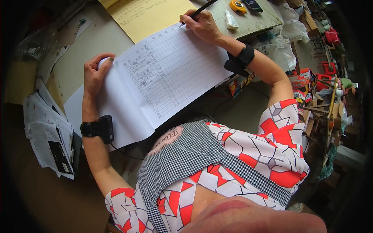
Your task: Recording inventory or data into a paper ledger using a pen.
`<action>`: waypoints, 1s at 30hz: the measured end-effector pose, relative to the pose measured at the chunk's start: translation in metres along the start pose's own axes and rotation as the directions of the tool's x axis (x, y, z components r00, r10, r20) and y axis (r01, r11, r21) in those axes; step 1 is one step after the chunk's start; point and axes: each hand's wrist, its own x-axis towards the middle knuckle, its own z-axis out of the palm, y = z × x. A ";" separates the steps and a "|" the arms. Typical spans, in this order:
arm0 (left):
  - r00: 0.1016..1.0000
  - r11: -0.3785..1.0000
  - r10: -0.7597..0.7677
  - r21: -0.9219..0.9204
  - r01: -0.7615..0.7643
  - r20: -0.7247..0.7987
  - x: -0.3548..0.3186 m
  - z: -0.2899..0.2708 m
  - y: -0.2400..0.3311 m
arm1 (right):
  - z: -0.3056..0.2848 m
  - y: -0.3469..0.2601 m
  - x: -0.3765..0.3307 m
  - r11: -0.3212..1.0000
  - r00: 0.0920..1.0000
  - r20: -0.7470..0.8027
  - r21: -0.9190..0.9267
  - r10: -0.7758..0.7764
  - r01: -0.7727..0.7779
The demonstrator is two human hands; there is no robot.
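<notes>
Checked apron below, the left hand (95, 73) presses flat on the white ruled ledger sheet (163, 73), steadying it while the right hand (202, 25), at its far edge, grips a black pen (202, 8).

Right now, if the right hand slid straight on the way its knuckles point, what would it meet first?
Probably the yellow paper sheet: the right hand, holding a black pen over the ruled ledger, points toward it. Depth is unclear.

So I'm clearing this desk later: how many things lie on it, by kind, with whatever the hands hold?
Ledger: 1
Yellow sheet: 1
Pen, in the right hand: 1
Tape measure: 1
White tube: 1
Paper pile: 1
Total: 6
The left hand presses the ledger.
</notes>
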 end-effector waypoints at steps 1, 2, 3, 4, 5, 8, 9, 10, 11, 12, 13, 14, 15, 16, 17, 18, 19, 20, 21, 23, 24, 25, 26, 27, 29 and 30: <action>1.000 1.000 -0.001 0.000 0.001 0.000 0.000 0.000 0.000 | 0.000 0.000 0.000 1.000 1.000 0.000 0.000 -0.007 0.007; 1.000 1.000 -0.002 0.000 0.002 -0.001 0.001 -0.001 0.000 | 0.000 0.000 0.001 1.000 1.000 0.000 0.000 -0.014 0.014; 1.000 1.000 -0.008 -0.002 0.008 0.001 0.000 0.000 0.000 | -0.001 0.001 0.000 1.000 1.000 0.001 0.000 -0.019 0.019; 1.000 1.000 -0.014 -0.003 0.015 0.003 0.000 0.000 0.000 | 0.000 0.002 0.000 1.000 1.000 -0.010 0.001 -0.013 0.013; 1.000 1.000 -0.020 -0.005 0.020 0.005 -0.001 0.000 0.000 | 0.000 0.003 -0.001 1.000 1.000 -0.022 0.002 -0.008 0.008; 0.999 0.999 -0.038 -0.009 0.038 0.007 -0.001 0.000 0.002 | -0.001 0.001 0.001 0.999 0.998 -0.048 -0.016 -0.035 0.035; 0.999 0.999 -0.036 -0.014 0.036 0.010 -0.001 0.000 0.002 | 0.000 0.000 0.001 0.998 0.997 -0.053 -0.025 -0.051 0.049; 0.999 0.999 -0.034 -0.019 0.034 0.013 -0.001 0.000 0.002 | 0.000 -0.001 0.001 0.999 0.998 -0.056 -0.040 -0.034 0.032; 0.999 0.999 -0.032 -0.024 0.033 0.016 -0.001 0.000 0.002 | -0.001 -0.001 0.000 0.998 0.998 -0.059 -0.055 -0.018 0.014; 0.999 0.999 -0.027 -0.022 0.028 0.016 -0.001 0.000 0.002 | -0.002 -0.001 -0.001 0.998 0.998 -0.063 -0.070 -0.002 -0.003; 1.000 1.000 -0.023 -0.019 0.023 0.015 -0.001 0.001 0.003 | -0.002 -0.001 -0.001 0.998 0.998 -0.061 -0.055 -0.004 0.000; 1.000 1.000 -0.019 -0.017 0.019 0.015 -0.001 0.001 0.003 | -0.002 -0.001 -0.001 0.999 0.998 -0.060 -0.041 -0.006 0.003; 1.000 1.000 -0.019 -0.016 0.019 0.016 -0.001 0.001 0.004 | -0.002 0.000 -0.001 1.000 0.998 -0.060 -0.027 -0.008 0.006; 1.000 1.000 -0.020 -0.015 0.020 0.018 0.000 0.000 0.005 | -0.002 0.000 -0.001 1.000 0.998 -0.066 -0.019 0.001 -0.002; 1.000 1.000 -0.020 -0.014 0.021 0.020 0.000 0.000 0.005 | -0.002 0.001 -0.001 1.000 0.997 -0.072 -0.012 0.010 -0.011; 1.000 1.000 -0.024 -0.014 0.024 0.020 0.000 0.000 0.005 | -0.002 0.002 -0.001 1.000 0.997 -0.077 -0.004 0.021 -0.021; 0.999 1.000 -0.027 -0.014 0.027 0.021 0.000 0.000 0.004 | -0.002 0.003 -0.001 1.000 0.996 -0.091 -0.001 -0.001 0.001; 0.999 0.999 -0.029 -0.014 0.030 0.023 0.000 0.001 0.003 | 0.000 0.003 -0.001 1.000 0.994 -0.106 0.001 -0.022 0.022; 1.000 1.000 -0.024 -0.012 0.024 0.021 0.000 0.000 0.003 | 0.001 0.004 -0.001 0.999 0.992 -0.121 0.005 -0.044 0.045; 1.000 1.000 -0.011 -0.006 0.011 0.018 -0.001 -0.002 0.002 | 0.003 0.000 0.001 0.998 0.990 -0.125 -0.011 -0.060 0.059; 1.000 1.000 -0.018 -0.010 0.018 0.021 -0.001 -0.001 0.002 | 0.002 -0.001 0.002 0.998 0.990 -0.126 -0.021 -0.066 0.064; 0.999 1.000 -0.025 -0.013 0.026 0.023 -0.001 -0.001 0.002 | 0.002 -0.002 0.001 0.998 0.991 -0.121 -0.037 -0.051 0.047; 0.999 0.999 -0.032 -0.016 0.033 0.026 -0.001 -0.001 0.001 | 0.001 -0.003 0.000 0.998 0.993 -0.115 -0.053 -0.037 0.031; 0.999 0.999 -0.030 -0.016 0.031 0.025 0.000 -0.001 0.002 | 0.000 -0.004 0.000 0.998 0.993 -0.113 -0.068 -0.025 0.017; 0.999 1.000 -0.025 -0.016 0.026 0.022 0.000 -0.002 0.002 | 0.000 -0.003 0.001 0.998 0.994 -0.106 -0.055 -0.035 0.029; 0.999 1.000 -0.023 -0.013 0.023 0.023 0.000 -0.002 0.002 | 0.000 -0.003 0.000 0.998 0.994 -0.101 -0.050 -0.036 0.032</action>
